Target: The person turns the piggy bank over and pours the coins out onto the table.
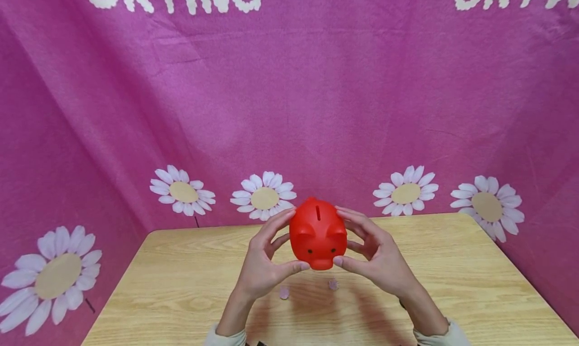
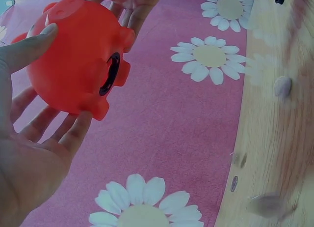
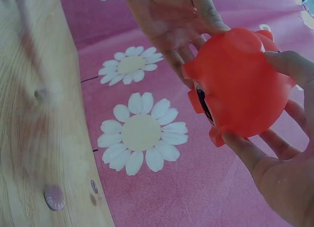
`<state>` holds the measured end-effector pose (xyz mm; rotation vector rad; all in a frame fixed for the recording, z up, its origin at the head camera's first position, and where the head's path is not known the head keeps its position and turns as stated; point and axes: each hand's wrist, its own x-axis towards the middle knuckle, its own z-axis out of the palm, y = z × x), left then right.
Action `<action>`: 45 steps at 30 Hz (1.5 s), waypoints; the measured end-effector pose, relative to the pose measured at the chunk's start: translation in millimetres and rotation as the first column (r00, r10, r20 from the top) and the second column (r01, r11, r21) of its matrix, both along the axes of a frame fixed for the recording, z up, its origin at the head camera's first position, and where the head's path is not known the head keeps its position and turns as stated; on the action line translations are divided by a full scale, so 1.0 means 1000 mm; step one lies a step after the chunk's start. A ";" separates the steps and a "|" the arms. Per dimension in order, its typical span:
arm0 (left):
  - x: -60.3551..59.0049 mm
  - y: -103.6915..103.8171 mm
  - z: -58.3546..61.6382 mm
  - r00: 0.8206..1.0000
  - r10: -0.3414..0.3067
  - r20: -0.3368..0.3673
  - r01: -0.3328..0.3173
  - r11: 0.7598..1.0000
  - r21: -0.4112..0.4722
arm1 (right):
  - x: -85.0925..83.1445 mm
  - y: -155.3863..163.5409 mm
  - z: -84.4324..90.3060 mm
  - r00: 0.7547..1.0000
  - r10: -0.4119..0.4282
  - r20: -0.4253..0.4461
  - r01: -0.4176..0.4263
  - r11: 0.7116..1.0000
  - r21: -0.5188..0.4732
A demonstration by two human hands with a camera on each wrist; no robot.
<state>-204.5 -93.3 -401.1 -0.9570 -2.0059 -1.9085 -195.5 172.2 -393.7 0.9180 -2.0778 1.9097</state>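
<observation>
We've got a glossy red piggy bank, coin slot up top, held above the table. Our left hand and right hand grip its sides, fingers part-curled, thumbs by the snout.

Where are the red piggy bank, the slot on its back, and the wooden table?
Red piggy bank (image 1: 319, 236): head view, on its forehead.
Slot (image 1: 318, 212): head view, middle of the dark opening.
Wooden table (image 1: 466, 270): head view, on its bare top.
</observation>
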 end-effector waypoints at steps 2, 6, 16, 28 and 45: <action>0.000 0.000 0.000 1.000 0.001 0.005 -0.001 1.000 -0.001 | 0.000 0.000 0.000 1.000 -0.005 0.004 0.005 1.000 0.003; -0.001 0.000 -0.001 1.000 0.010 0.017 -0.009 1.000 -0.008 | 0.000 0.001 0.000 1.000 -0.014 0.025 0.014 1.000 0.017; -0.001 0.000 -0.002 0.999 0.049 0.018 -0.049 0.998 -0.035 | 0.001 -0.001 -0.002 0.995 -0.037 0.097 0.035 0.999 0.018; -0.002 0.004 -0.008 0.914 0.156 0.374 -0.087 0.977 -0.196 | -0.003 -0.008 -0.007 0.899 -0.142 0.415 0.089 0.985 0.146; -0.004 0.009 -0.013 0.796 0.155 0.585 -0.027 0.975 -0.223 | -0.009 -0.012 -0.017 0.818 -0.189 0.543 0.059 0.967 0.248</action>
